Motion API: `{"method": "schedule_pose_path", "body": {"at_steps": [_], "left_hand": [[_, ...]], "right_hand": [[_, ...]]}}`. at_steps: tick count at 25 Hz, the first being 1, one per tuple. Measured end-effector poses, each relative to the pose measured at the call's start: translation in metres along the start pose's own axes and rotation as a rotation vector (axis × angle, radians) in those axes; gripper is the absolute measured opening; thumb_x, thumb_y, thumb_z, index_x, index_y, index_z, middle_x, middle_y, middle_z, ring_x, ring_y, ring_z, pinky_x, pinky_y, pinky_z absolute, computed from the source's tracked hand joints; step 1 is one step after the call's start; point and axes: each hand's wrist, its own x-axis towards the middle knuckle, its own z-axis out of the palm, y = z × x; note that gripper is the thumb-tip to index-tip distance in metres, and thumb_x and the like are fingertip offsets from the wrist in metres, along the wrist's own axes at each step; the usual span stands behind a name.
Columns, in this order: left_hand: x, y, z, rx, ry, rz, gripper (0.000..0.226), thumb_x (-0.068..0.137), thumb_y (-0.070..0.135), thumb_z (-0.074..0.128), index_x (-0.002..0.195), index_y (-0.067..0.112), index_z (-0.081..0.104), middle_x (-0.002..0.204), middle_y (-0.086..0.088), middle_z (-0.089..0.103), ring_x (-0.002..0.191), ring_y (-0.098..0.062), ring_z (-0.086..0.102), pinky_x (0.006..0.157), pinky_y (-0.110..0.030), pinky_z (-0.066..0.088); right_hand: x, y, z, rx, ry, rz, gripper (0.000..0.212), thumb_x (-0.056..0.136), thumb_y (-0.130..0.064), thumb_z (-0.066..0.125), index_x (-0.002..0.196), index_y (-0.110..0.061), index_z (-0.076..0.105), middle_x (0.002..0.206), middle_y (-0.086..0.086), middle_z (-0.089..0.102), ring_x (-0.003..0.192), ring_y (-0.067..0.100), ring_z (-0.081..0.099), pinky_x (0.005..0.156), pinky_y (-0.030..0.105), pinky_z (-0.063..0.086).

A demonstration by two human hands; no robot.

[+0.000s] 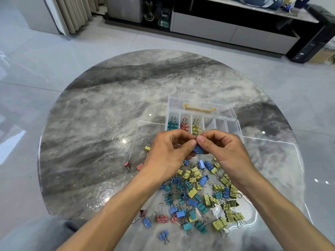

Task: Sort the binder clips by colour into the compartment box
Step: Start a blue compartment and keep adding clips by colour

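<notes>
Just in front of the compartment box (233,124): left hand (168,149) and right hand (219,147) pinch one blue binder clip (198,150) between curled thumbs and fingers.
Judged light, stiff sprung steel, smooth paint; best held by the body, wire handles swing. Teal, red, yellow occupy the box's leftmost three compartments; loose pile (197,194) on worktop (108,124) nearer than the box.

I can read no text anywhere from my feed. The only lettering I find is a pale print on a dark green pouch (163,23) in the open shelf of the low cabinet (233,32) at the far wall, and a small white sticker on the black box (308,49) standing beside that cabinet; both are too small and blurred to make out.
</notes>
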Motion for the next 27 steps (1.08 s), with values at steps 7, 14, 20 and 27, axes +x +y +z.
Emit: {"method": "schedule_pose_path", "body": {"at_steps": [7,14,20,27], "left_hand": [[-0.001,-0.004,0.003,0.285,0.050,0.095,0.011,0.089,0.013,0.071,0.085,0.023,0.072,0.076,0.009,0.069,0.072,-0.012,0.068,0.073,-0.036,0.061],[-0.003,0.000,0.001,0.291,0.064,0.097,0.010,0.090,0.016,0.071,0.087,0.025,0.072,0.078,0.010,0.071,0.069,0.000,0.065,0.065,-0.016,0.054],[0.002,-0.004,0.003,0.311,0.094,0.068,0.015,0.089,0.013,0.072,0.093,0.028,0.072,0.081,0.013,0.071,0.073,-0.001,0.066,0.071,-0.021,0.057],[0.006,-0.010,0.008,0.262,0.090,0.034,0.015,0.087,0.009,0.074,0.093,0.022,0.075,0.083,0.009,0.074,0.073,-0.001,0.069,0.070,-0.018,0.056]], "right_hand": [[0.044,0.042,-0.038,-1.316,-0.170,0.060,0.085,0.092,-0.074,0.004,0.158,-0.019,0.005,0.165,0.001,-0.011,0.152,0.021,0.010,0.123,0.047,0.006],[0.046,0.056,-0.034,-1.267,-0.221,0.133,0.082,0.091,-0.073,0.007,0.155,-0.028,-0.017,0.159,-0.003,-0.029,0.152,0.019,-0.004,0.124,0.046,-0.002],[0.027,0.026,-0.017,-0.695,0.209,-0.255,0.051,0.100,-0.055,0.035,0.125,-0.020,0.063,0.125,0.001,0.066,0.117,0.013,0.058,0.103,0.044,0.044],[0.016,0.008,-0.017,-0.105,-0.021,-0.114,0.007,0.089,-0.010,0.069,0.094,-0.006,0.072,0.072,0.007,0.072,0.066,0.017,0.068,0.060,0.022,0.052]]}}
